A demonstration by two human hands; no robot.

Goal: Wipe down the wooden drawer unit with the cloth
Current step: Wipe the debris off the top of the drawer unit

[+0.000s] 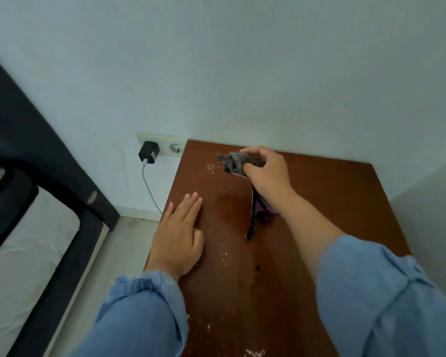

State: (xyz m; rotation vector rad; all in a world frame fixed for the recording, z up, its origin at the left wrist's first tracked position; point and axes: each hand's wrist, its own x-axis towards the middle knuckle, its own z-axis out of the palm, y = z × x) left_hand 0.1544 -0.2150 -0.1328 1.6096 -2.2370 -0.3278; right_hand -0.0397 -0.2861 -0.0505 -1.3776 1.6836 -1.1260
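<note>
The wooden drawer unit (319,189) shows only its dark reddish-brown top, speckled with white dust along the left and middle. My right hand (265,173) is near the back edge, closed around a bunched grey cloth (233,162); a dark strip of the cloth (252,217) hangs below my wrist and touches the top. My left hand (178,235) lies flat, fingers together, on the left part of the top, holding nothing. Both arms wear blue sleeves.
A wall socket plate (177,148) with a black charger (149,152) and white cable (150,189) sits on the white wall just left of the unit. A dark bed frame with white mattress (23,253) stands at the left, pale floor between.
</note>
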